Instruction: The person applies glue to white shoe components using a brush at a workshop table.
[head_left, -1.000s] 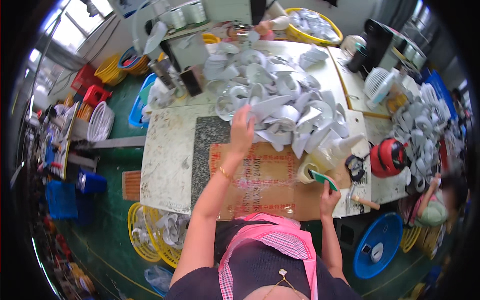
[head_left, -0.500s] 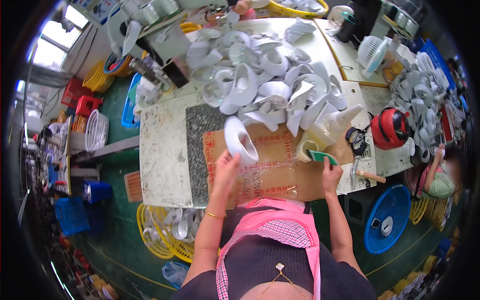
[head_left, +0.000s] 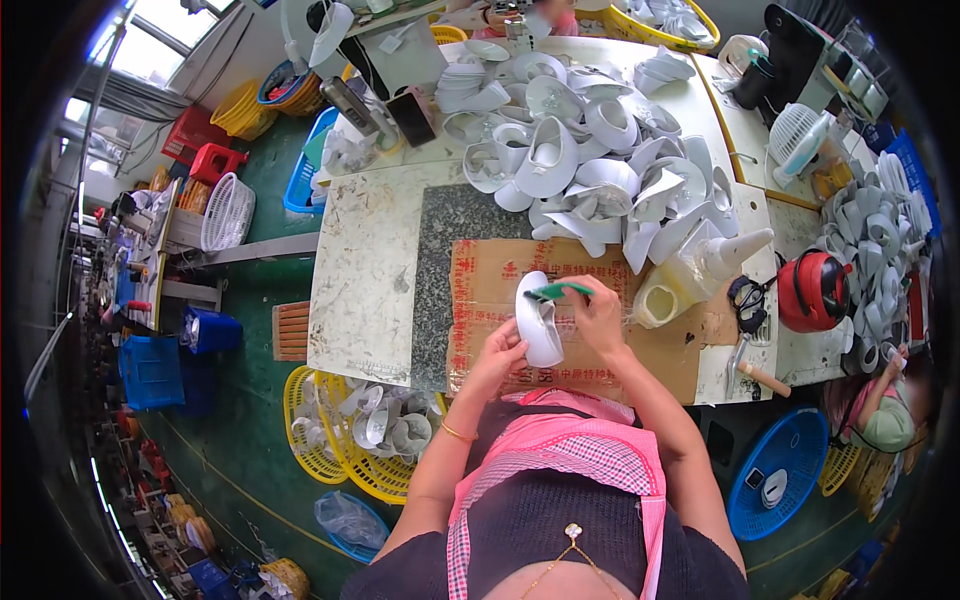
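Observation:
My left hand (head_left: 500,352) grips a white shoe upper (head_left: 541,345) by its near left edge, over a flattened cardboard sheet (head_left: 480,300). In my right hand (head_left: 600,318) is a green-handled brush (head_left: 560,290); its tip reaches into the opening of the upper. The bristles are mostly hidden there. Right of that hand, a translucent plastic bottle (head_left: 690,272) with a cut opening and a long spout lies tilted on the cardboard. Beyond both hands rises a heap of white shoe uppers (head_left: 610,120).
A hammer (head_left: 760,375) lies at the table's right edge, near a red round container (head_left: 812,290). Yellow baskets (head_left: 380,470) of white pieces stand on the floor at left. A white fan (head_left: 797,135) sits far right, near another person (head_left: 885,410).
My right hand has moved left from beside the bottle, bringing the brush to the upper. The upper has been lowered and turned more upright in my left hand. The whole view has shifted.

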